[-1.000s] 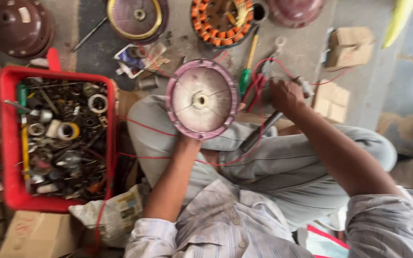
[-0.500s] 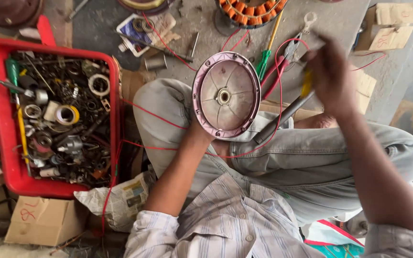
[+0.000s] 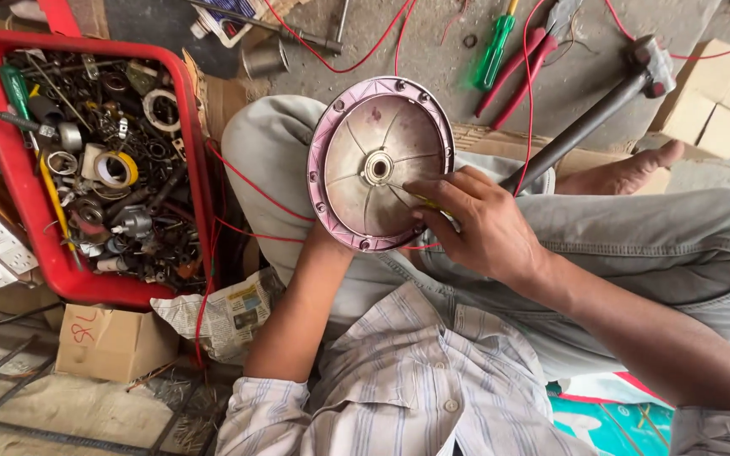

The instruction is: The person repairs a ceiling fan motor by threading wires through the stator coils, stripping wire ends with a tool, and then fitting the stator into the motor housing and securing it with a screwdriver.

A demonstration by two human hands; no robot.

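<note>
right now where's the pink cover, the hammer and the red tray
pink cover (image 3: 356,160): head view, on its inner dished face, left of the hub
hammer (image 3: 580,128): head view, on the middle of its dark handle
red tray (image 3: 20,181): head view, on its left rim

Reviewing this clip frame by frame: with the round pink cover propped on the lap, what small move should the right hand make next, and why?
Probably slide the yellow-handled tool's tip inward to the central hub. The right hand pinches a thin tool against the dish of the pink cover, just short of that hub, while the left hand, hidden behind the cover, props it up. The hammer lies untouched on the floor.
</note>
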